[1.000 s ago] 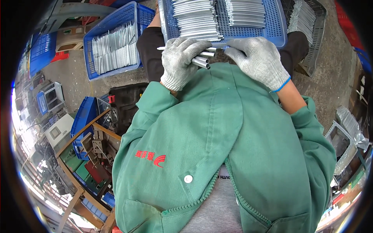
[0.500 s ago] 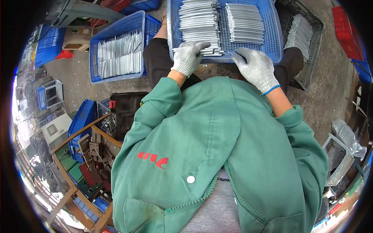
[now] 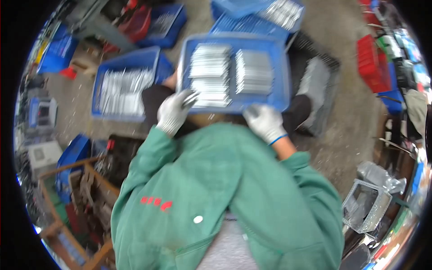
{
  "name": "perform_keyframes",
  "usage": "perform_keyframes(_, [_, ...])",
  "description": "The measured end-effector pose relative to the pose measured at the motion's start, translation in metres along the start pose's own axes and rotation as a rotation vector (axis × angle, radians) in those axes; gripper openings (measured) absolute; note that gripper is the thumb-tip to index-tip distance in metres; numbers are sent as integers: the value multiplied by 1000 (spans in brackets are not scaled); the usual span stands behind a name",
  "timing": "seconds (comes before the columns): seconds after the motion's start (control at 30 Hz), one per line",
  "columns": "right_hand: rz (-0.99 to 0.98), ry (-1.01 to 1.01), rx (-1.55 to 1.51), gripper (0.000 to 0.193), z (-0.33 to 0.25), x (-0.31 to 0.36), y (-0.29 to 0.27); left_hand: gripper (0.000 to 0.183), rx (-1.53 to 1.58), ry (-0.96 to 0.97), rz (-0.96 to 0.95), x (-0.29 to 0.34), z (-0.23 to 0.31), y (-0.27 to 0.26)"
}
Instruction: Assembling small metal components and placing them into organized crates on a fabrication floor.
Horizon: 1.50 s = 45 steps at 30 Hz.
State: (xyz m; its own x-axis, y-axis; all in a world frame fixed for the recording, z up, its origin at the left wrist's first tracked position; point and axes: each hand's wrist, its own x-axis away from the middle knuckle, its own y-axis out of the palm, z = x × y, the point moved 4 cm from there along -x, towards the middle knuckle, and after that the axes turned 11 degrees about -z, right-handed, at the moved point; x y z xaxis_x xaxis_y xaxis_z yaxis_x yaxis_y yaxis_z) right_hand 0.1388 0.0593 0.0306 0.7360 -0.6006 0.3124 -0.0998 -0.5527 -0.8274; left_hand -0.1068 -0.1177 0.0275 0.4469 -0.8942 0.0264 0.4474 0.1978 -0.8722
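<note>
Silvery metal strips (image 3: 210,76) lie in neat stacks inside a blue crate (image 3: 279,72) that rests on the person's lap. Two stacks fill the left half; a third stack (image 3: 254,72) sits right of the middle. The right edge of the crate floor shows bare blue.

Left hand (image 3: 173,112), in a white knit glove, is at the near left edge of the crate. Fingers curl around what looks like a few strips at the corner of the front stack. The frame is blurred, so whether it grips or only touches them cannot be told for sure.

Right hand (image 3: 265,122), also gloved, with a blue cuff band, rests at the near rim of the crate. Fingers are bent over the rim, narrow; nothing seen held apart from the rim itself.

A second blue crate (image 3: 101,76) stands on the floor to the person's left, with loose strips (image 3: 120,92) lying in it less tidily.

Judgement on progress: sorting looks partly done. Three ordered stacks are in the lap crate, and room remains at its right side. The floor crate holds many unstacked strips, so a good share seems left.
</note>
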Motion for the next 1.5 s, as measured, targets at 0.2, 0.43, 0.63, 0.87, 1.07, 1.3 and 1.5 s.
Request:
perform_keyframes(0.2, [-72,105,-109,38,38,3,32,28,76,-223,-87,-8,-29,-23])
perform_keyframes(0.43, [153,177,-371,40,77,-4,14,32,707,-510,-74,-64,-70,-3])
perform_keyframes(0.63, [551,263,84,45,132,-58,-30,37,687,-727,20,-118,-177,71])
perform_keyframes(0.87, [507,482,-1131,54,205,-128,22,33,599,-696,184,-117,-176,88])
perform_keyframes(1.07, [815,778,-1174,41,234,-102,39,38,754,-599,3,-129,-116,33])
perform_keyframes(1.3, [927,597,-1266,39,287,-114,29,36,678,-398,-72,-214,-110,25])
perform_keyframes(1.5, [903,687,-1331,40,229,-103,32,33,618,-433,-196,-229,-130,43])
